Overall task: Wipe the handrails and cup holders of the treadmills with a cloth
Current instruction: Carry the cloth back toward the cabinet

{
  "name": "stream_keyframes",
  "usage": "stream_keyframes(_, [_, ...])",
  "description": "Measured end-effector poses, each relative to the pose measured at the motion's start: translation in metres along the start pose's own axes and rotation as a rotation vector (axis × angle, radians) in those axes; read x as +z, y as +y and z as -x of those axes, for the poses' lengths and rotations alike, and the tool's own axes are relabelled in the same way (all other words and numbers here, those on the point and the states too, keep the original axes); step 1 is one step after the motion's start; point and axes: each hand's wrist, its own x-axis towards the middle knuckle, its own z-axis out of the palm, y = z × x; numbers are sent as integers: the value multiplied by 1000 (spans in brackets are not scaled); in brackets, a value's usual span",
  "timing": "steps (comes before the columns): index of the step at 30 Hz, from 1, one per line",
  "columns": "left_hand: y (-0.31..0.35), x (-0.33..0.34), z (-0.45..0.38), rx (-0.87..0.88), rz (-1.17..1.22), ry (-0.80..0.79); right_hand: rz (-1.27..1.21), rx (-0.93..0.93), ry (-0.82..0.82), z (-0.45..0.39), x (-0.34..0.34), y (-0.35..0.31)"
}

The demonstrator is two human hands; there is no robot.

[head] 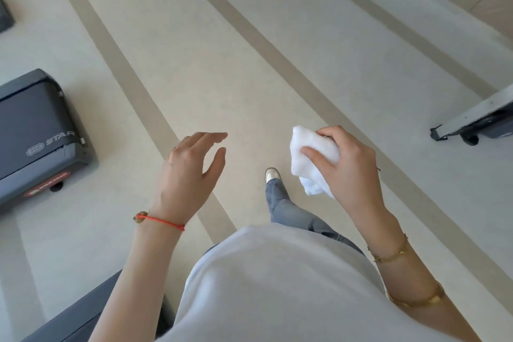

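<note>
One white cloth is bunched in the right hand, fingers curled round it, above the floor. The left hand hangs loose, holding nothing. Two treadmill ends show at left, one machine foot at right.

The right hand, right of centre in the frame, gripped a crumpled white cloth above the pale floor with tan stripes. The left hand, at centre left, hung with relaxed fingers, holding nothing. The dark grey rear end of a treadmill lay at the left edge, and a silver-grey machine base at the right edge.
</note>
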Motion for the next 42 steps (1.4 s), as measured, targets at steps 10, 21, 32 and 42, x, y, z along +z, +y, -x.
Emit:
stream_keyframes(10, [-19,8,-231,-98,-1,104,-9,-89,-77,-265,18,-15])
stream_keyframes(21, [-89,15,-419,-154,-16,100,-14,-113,-145,-462,89,-31])
stream_keyframes(32, [-196,-25,-659,-190,-18,123,-62,-138,-133,-713,188,-105])
stream_keyframes(42, [-279,-62,-839,-202,-32,98,-65,-149,-104,-886,259,-159])
